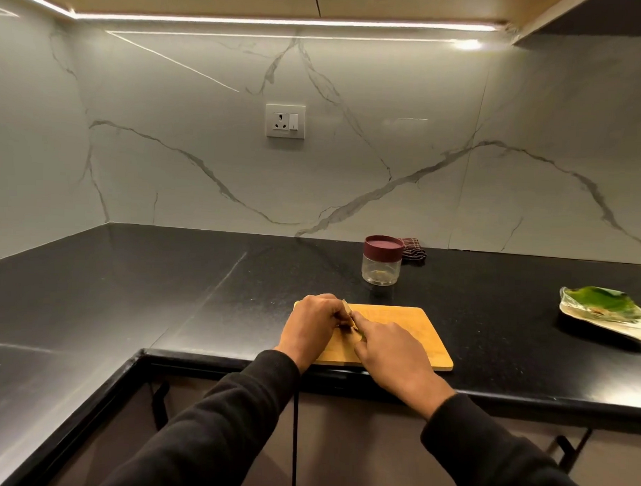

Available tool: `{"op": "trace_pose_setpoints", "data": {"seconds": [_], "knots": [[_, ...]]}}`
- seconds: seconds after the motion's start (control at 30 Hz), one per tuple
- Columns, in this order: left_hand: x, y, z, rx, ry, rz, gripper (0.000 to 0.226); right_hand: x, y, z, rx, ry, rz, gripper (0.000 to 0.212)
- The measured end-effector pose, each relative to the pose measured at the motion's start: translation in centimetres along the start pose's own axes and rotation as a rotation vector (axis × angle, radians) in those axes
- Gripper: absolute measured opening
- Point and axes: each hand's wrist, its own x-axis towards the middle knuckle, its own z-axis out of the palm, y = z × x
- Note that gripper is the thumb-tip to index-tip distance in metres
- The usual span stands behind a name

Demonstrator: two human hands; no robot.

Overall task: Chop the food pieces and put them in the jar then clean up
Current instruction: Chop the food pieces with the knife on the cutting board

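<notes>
Chopping stage, early. Your left hand (314, 324) pinches a small food piece (346, 316) on the cutting board (410, 337); your right hand (388, 348) is curled beside it, its grip on any knife hidden, so I cannot tell. Jar (382, 260) stands behind the board on the surface (164, 292), lid on, nearly empty. Filling and cleanup remain.

My bench (164, 292): glossy black speckled stone. Cutting board (410, 340) at its near edge: matt pale wood. Jar (381, 268): clear plastic, smooth maroon lid. Cloth (413, 250): checked weave.
</notes>
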Motion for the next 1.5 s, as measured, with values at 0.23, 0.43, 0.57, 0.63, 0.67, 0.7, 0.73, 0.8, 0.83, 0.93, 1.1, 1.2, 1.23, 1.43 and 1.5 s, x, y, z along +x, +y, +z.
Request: {"op": "trace_pose_setpoints", "data": {"seconds": [0.23, 0.43, 0.57, 0.63, 0.67, 0.7, 0.73, 0.8, 0.83, 0.93, 1.1, 1.2, 1.23, 1.43, 1.5], "knots": [[0.0, 0.1, 0.0, 0.000, 0.013, -0.003, 0.013, -0.6, 0.3, 0.4, -0.009, -0.030, 0.013, 0.055], [0.1, -0.1, 0.1, -0.012, 0.030, -0.043, 0.012, -2.7, 0.9, 0.8, -0.007, -0.083, 0.005, 0.061], [0.1, 0.0, 0.1, -0.017, 0.016, -0.047, 0.009, -3.4, 1.3, 1.0, 0.058, -0.072, 0.044, 0.060], [0.0, 0.0, 0.1, -0.021, 0.013, -0.051, 0.009, -3.3, 1.5, 1.1, 0.169, -0.079, 0.080, 0.059], [0.0, 0.0, 0.1, -0.018, 0.005, -0.050, 0.009, -3.3, 1.6, 1.1, 0.238, -0.082, 0.099, 0.058], [0.0, 0.1, 0.1, -0.012, -0.004, -0.045, 0.008, -3.3, 1.7, 1.0, 0.303, -0.086, 0.116, 0.058], [0.0, 0.1, 0.1, -0.010, -0.011, -0.044, 0.008, -3.4, 1.7, 0.9, 0.361, -0.089, 0.132, 0.057], [0.0, 0.0, 0.0, -0.027, -0.013, -0.057, 0.008, -3.6, 1.5, 0.5, 0.441, -0.069, 0.159, 0.055], [0.0, -0.1, 0.1, -0.032, -0.008, -0.067, 0.008, -3.8, 1.3, 0.4, 0.455, -0.041, 0.162, 0.055], [0.0, -0.2, 0.2, -0.002, 0.008, -0.086, 0.008, -3.9, 0.9, 0.3, 0.383, 0.054, 0.130, 0.055], [0.0, 0.0, 0.1, -0.003, 0.003, -0.083, 0.009, -3.2, 0.1, -0.4, 0.197, 0.078, 0.087, 0.056], [0.0, 0.0, 0.1, -0.001, 0.000, -0.074, 0.010, -2.9, -0.2, -0.4, 0.153, 0.068, 0.076, 0.056], [0.0, 0.0, 0.1, 0.000, 0.000, -0.070, 0.010, -2.9, -0.3, -0.4, 0.143, 0.069, 0.071, 0.056], [-0.1, 0.1, 0.1, 0.011, 0.013, -0.048, 0.010, -2.7, -0.4, 0.0, 0.109, 0.071, 0.059, 0.055], [-0.1, 0.1, 0.1, 0.005, 0.015, -0.050, 0.010, -2.7, -0.4, 0.1, 0.104, 0.074, 0.058, 0.055]]}}
